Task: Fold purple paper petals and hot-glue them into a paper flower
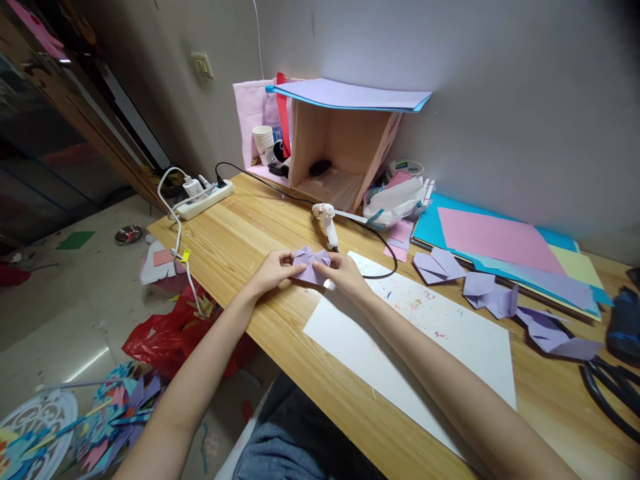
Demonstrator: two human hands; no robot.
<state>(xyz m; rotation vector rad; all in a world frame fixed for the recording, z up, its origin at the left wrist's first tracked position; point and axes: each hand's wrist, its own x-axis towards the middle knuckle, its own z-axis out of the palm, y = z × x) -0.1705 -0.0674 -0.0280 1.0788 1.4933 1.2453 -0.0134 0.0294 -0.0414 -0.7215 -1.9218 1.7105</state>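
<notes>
Between my two hands is a piece of folded purple paper (311, 270), held just above the wooden table. My left hand (273, 270) pinches its left side, thumb on top. On its right edge, my right hand (347, 272) grips with the thumb laid over the folds. A white glue gun (326, 225) rests on the table right behind the paper. Under my right forearm lies a white sheet (425, 327) spotted with paint marks. Several more folded purple paper pieces (487, 293) are lined up to the right.
Behind stands an open wooden box (333, 147) topped with purple and blue sheets. Coloured paper (505, 240) is stacked at the back right. A power strip (206, 200) sits at the left corner, its white cable hanging over the edge. A red plastic bag (170, 337) is on the floor.
</notes>
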